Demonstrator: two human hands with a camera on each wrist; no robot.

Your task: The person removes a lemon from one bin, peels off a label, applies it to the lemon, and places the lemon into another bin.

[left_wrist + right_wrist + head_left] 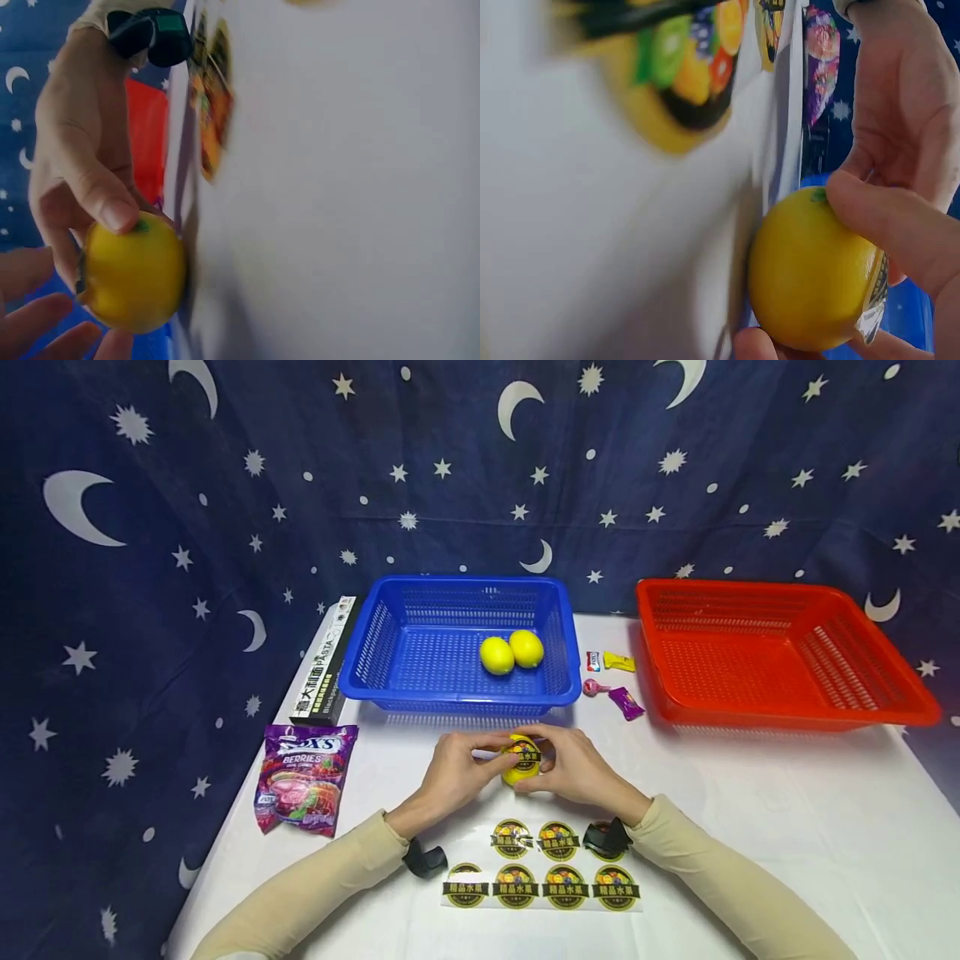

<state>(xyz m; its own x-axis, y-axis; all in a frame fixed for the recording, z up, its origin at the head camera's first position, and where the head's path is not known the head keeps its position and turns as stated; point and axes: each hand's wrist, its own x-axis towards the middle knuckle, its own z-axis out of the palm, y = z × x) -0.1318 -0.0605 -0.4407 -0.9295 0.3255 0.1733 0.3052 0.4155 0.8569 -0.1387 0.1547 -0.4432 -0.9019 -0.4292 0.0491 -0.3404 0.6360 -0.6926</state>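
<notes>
A yellow lemon (pixel 514 776) with a round black-and-gold fruit sticker (pixel 527 755) on it is between the two hands, above the white table. The right hand (pixel 576 767) grips the lemon, its thumb near the green-marked end in the right wrist view. In that view the sticker's edge (pixel 874 300) stands out from the peel. The left hand (pixel 456 768) touches the stickered side with thumb and fingertips. Its fingers (pixel 45 319) look loosely extended beside the lemon (pixel 136 274) in the left wrist view. A sheet of similar stickers (pixel 540 865) lies below the hands.
A blue basket (pixel 457 697) holds two lemons (pixel 512 652). To its right are small wrapped sweets (pixel 626 702) and a red basket (pixel 757 720). At left lie a pasta box (pixel 324 668) and a purple candy bag (pixel 306 779). A starry curtain (pixel 450 493) hangs behind.
</notes>
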